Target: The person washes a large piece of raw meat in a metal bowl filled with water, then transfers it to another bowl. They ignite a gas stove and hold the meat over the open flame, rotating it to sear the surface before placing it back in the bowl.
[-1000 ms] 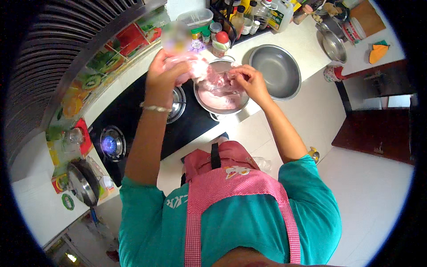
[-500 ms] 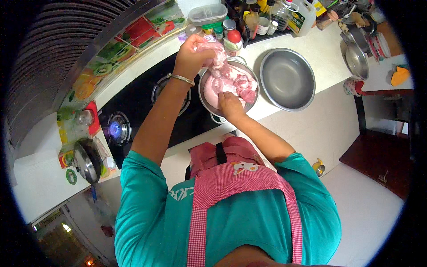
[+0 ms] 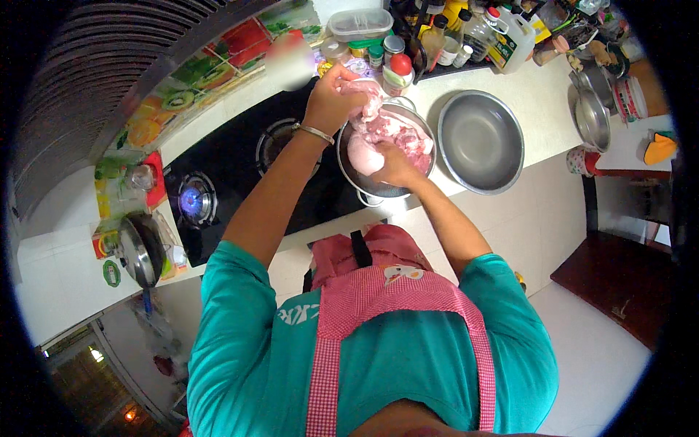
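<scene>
A slab of raw pork [image 3: 389,130], pink with pale fat and skin, lies partly in a metal two-handled pot [image 3: 345,162] at the right end of the black stove. My left hand [image 3: 336,98] is closed on the far end of the meat and holds it raised above the pot's rim. Lower down, my right hand [image 3: 399,166] grips the near side of the same piece, its fingers mostly hidden by the meat. Dark pot bottom shows below the meat.
An empty grey metal basin [image 3: 480,142] stands right of the pot. Left, a gas burner [image 3: 197,202] burns with a blue flame, near a lidded pan [image 3: 138,251]. Bottles [image 3: 433,40], a red tomato [image 3: 400,65] and a plastic container [image 3: 360,25] crowd the back.
My right hand has moved its grip under the meat's near side and lifted it, baring more of the pot bottom. My left hand keeps its hold. The whole view has shifted slightly.
</scene>
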Action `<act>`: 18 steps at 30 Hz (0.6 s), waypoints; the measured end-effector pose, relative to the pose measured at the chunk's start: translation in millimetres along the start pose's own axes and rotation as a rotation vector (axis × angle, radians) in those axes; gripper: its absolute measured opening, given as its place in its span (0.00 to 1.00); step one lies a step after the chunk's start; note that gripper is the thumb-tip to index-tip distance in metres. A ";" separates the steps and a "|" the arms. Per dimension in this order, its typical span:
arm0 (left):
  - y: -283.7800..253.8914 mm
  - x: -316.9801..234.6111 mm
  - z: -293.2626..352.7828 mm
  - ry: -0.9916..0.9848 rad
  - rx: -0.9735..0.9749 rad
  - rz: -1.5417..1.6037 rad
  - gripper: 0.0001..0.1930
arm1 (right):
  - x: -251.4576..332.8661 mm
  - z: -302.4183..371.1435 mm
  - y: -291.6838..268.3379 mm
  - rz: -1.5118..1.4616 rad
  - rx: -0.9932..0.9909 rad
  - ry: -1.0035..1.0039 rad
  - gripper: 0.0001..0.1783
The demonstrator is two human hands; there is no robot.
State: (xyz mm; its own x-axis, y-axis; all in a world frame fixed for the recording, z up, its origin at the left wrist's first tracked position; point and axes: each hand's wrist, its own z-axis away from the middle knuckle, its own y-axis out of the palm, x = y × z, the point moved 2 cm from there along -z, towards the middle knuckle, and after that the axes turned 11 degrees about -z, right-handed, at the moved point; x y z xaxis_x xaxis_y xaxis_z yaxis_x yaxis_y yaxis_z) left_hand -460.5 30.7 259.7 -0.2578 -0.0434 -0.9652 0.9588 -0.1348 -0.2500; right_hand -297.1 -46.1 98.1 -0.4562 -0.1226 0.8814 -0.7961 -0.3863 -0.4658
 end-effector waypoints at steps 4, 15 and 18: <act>-1.1 25.1 -3.1 0.029 -0.034 0.026 0.16 | 49.5 13.6 -48.3 -0.172 0.100 -0.010 0.31; 31.6 115.0 33.6 0.005 0.022 0.051 0.20 | 97.9 60.1 -152.6 -0.760 0.023 0.070 0.39; 50.0 127.2 58.3 0.021 -0.054 -0.418 0.16 | 114.4 68.2 -177.0 -0.867 -0.094 0.052 0.42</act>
State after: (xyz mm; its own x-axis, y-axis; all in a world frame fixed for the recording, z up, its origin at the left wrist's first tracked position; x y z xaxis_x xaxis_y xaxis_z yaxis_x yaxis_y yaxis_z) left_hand -452.3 -39.3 128.9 -0.6239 0.0246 -0.7811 0.7773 -0.0842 -0.6235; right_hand -181.3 -54.1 286.8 0.3096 0.2220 0.9246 -0.8996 -0.2465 0.3604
